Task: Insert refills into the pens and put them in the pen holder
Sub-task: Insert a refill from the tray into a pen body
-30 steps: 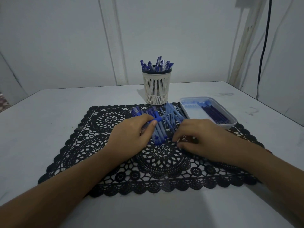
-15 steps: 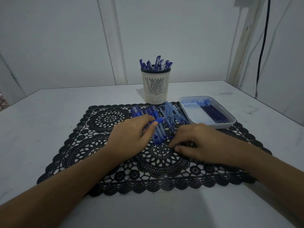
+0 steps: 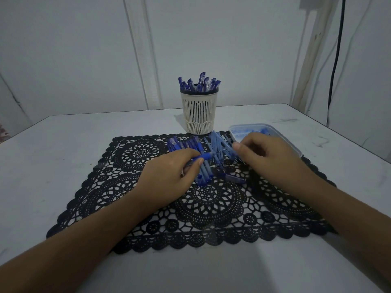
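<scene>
My left hand (image 3: 169, 176) rests on the black lace mat (image 3: 211, 210) and pinches a blue pen (image 3: 204, 156) between thumb and fingers, its tip pointing right. Under and behind it lies a pile of blue pens (image 3: 186, 144). Beside that pile is a heap of lighter blue pen parts (image 3: 218, 142). My right hand (image 3: 270, 159) hovers with loosely curled fingers over the near left corner of the pale tray (image 3: 295, 145), and I see nothing in it. A loose dark blue piece (image 3: 234, 178) lies on the mat between my hands. The white slotted pen holder (image 3: 198, 115) stands behind, with several pens (image 3: 200, 84) in it.
The grey table (image 3: 63, 155) meets white walls at the back and right. A black cable (image 3: 336, 60) hangs down the right wall. The tray sits just right of the holder, half on the mat.
My right hand has lifted off the mat and moved back and right to the tray, uncovering a dark blue piece on the mat. My left hand keeps its hold on the pen.
</scene>
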The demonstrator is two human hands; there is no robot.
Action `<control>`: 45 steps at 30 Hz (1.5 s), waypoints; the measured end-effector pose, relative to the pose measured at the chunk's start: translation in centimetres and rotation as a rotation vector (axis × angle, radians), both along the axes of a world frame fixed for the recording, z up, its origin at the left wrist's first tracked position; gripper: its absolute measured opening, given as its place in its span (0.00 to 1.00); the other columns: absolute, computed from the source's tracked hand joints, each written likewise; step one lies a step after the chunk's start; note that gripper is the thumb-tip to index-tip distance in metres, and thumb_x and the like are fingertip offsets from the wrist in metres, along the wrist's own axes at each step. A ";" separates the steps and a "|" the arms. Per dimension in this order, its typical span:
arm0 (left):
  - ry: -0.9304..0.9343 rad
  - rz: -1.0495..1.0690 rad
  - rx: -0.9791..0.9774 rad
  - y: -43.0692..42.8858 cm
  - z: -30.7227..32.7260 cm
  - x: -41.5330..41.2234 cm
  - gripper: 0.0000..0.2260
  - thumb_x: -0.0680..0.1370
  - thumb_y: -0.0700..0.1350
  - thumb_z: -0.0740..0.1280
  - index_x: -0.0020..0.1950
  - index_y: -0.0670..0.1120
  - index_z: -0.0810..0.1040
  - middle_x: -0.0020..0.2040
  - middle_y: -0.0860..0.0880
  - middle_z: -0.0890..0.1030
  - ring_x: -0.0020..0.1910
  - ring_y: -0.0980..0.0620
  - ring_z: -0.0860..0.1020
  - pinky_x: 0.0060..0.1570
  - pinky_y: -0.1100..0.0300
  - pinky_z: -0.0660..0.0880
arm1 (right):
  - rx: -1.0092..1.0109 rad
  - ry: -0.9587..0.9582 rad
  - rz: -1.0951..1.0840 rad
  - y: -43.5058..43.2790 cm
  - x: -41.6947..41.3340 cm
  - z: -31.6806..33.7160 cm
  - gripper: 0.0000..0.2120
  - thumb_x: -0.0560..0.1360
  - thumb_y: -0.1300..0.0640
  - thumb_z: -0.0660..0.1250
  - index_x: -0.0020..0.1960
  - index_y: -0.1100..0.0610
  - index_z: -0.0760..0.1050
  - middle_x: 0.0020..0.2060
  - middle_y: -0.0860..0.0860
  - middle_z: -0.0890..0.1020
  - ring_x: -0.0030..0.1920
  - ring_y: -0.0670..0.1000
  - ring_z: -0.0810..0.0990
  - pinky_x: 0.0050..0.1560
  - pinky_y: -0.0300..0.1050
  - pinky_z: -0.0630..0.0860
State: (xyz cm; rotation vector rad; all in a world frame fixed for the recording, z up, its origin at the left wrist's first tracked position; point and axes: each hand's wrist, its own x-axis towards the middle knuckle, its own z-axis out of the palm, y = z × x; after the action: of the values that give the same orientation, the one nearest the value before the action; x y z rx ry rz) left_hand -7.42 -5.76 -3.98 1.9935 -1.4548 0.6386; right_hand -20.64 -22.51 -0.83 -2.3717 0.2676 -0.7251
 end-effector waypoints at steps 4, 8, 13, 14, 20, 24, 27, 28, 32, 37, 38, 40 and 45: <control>-0.118 -0.031 0.005 0.0 0.0 -0.4 0.13 0.78 0.51 0.58 0.50 0.47 0.79 0.35 0.56 0.78 0.30 0.63 0.70 0.27 0.68 0.68 | 0.141 0.054 0.104 0.6 0.1 -0.1 0.07 0.70 0.45 0.66 0.46 0.44 0.77 0.38 0.42 0.80 0.37 0.38 0.76 0.39 0.27 0.72; -0.146 -0.053 0.023 0.1 0.0 -0.3 0.13 0.77 0.51 0.58 0.51 0.47 0.79 0.36 0.55 0.79 0.30 0.62 0.73 0.28 0.66 0.69 | 0.157 0.022 0.145 1.2 0.5 -0.6 0.02 0.71 0.54 0.69 0.41 0.47 0.79 0.34 0.47 0.81 0.32 0.41 0.74 0.34 0.31 0.70; -0.141 -0.035 0.025 0.1 0.1 -0.3 0.13 0.77 0.51 0.58 0.50 0.47 0.80 0.36 0.56 0.79 0.30 0.65 0.67 0.26 0.70 0.67 | 0.240 0.071 0.133 0.4 0.4 -0.1 0.04 0.72 0.56 0.69 0.39 0.49 0.79 0.27 0.44 0.76 0.28 0.38 0.71 0.31 0.29 0.68; -0.130 -0.028 0.011 0.1 0.0 -0.2 0.13 0.77 0.51 0.58 0.50 0.47 0.80 0.36 0.56 0.79 0.30 0.65 0.68 0.27 0.68 0.68 | 0.281 0.070 0.120 0.0 0.3 0.1 0.04 0.73 0.57 0.68 0.39 0.51 0.78 0.26 0.43 0.76 0.27 0.38 0.71 0.30 0.29 0.68; -0.011 0.165 -0.021 0.2 0.2 0.6 0.16 0.77 0.55 0.55 0.50 0.49 0.78 0.37 0.58 0.76 0.33 0.62 0.69 0.30 0.76 0.61 | 0.844 -0.193 -0.049 -2.5 0.4 0.8 0.09 0.75 0.65 0.61 0.37 0.58 0.72 0.26 0.49 0.77 0.26 0.45 0.73 0.28 0.40 0.67; 0.055 0.201 -0.034 0.1 -0.1 1.0 0.18 0.76 0.56 0.54 0.51 0.48 0.78 0.40 0.55 0.76 0.35 0.60 0.71 0.33 0.73 0.63 | 0.775 -0.391 -0.229 -3.4 0.6 0.7 0.06 0.74 0.65 0.62 0.38 0.59 0.72 0.28 0.50 0.78 0.27 0.44 0.75 0.31 0.41 0.71; 0.059 0.218 -0.031 0.0 -0.1 0.9 0.17 0.76 0.55 0.54 0.51 0.48 0.78 0.39 0.55 0.76 0.35 0.59 0.71 0.32 0.73 0.64 | 0.300 -0.423 -0.267 -3.4 0.7 0.1 0.02 0.72 0.64 0.64 0.42 0.59 0.73 0.32 0.48 0.78 0.31 0.39 0.76 0.35 0.32 0.72; 0.057 0.217 -0.026 -0.1 -0.1 0.9 0.17 0.76 0.56 0.54 0.51 0.48 0.77 0.39 0.55 0.76 0.34 0.59 0.71 0.32 0.72 0.64 | 0.102 -0.390 -0.261 -3.3 0.8 -0.3 0.02 0.72 0.64 0.65 0.42 0.58 0.73 0.33 0.46 0.77 0.33 0.39 0.76 0.37 0.30 0.71; 0.047 0.211 -0.013 -0.1 -0.1 1.0 0.18 0.76 0.56 0.53 0.51 0.48 0.77 0.38 0.55 0.76 0.33 0.59 0.70 0.30 0.72 0.64 | -0.459 -0.269 -0.176 -3.3 2.2 -1.8 0.03 0.71 0.65 0.67 0.40 0.61 0.74 0.32 0.51 0.77 0.31 0.52 0.75 0.31 0.46 0.73; 0.046 0.215 0.003 -0.1 -0.2 1.1 0.18 0.76 0.57 0.52 0.51 0.49 0.77 0.38 0.55 0.77 0.34 0.58 0.72 0.31 0.71 0.65 | -0.679 -0.162 -0.049 -3.8 3.2 -2.5 0.01 0.68 0.64 0.68 0.39 0.60 0.77 0.34 0.54 0.80 0.32 0.56 0.77 0.30 0.46 0.75; 0.044 0.216 0.003 -0.1 -0.2 1.1 0.18 0.76 0.57 0.52 0.50 0.49 0.77 0.38 0.55 0.77 0.34 0.58 0.72 0.31 0.71 0.65 | -0.670 -0.113 -0.048 -4.0 3.2 -2.6 0.02 0.69 0.61 0.69 0.41 0.58 0.78 0.38 0.54 0.81 0.37 0.57 0.78 0.35 0.49 0.76; 0.038 0.220 0.003 -0.1 -0.2 1.1 0.17 0.76 0.56 0.53 0.50 0.49 0.77 0.38 0.55 0.76 0.34 0.58 0.72 0.31 0.71 0.64 | -0.613 0.042 -0.055 -4.3 3.3 -2.5 0.09 0.72 0.53 0.69 0.50 0.54 0.79 0.51 0.51 0.80 0.50 0.55 0.77 0.49 0.54 0.75; 0.044 0.224 -0.009 -0.1 -0.2 1.1 0.18 0.76 0.56 0.53 0.51 0.48 0.78 0.38 0.55 0.76 0.33 0.59 0.70 0.30 0.72 0.62 | -0.415 0.168 -0.020 -4.1 2.8 -1.5 0.16 0.74 0.45 0.63 0.59 0.50 0.77 0.58 0.49 0.75 0.57 0.48 0.71 0.59 0.49 0.69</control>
State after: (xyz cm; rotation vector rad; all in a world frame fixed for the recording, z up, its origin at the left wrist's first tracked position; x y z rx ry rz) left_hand -6.27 -5.89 -4.16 2.1686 -1.2107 0.6890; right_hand -17.81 -26.63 -2.30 -2.8348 0.2276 -0.6387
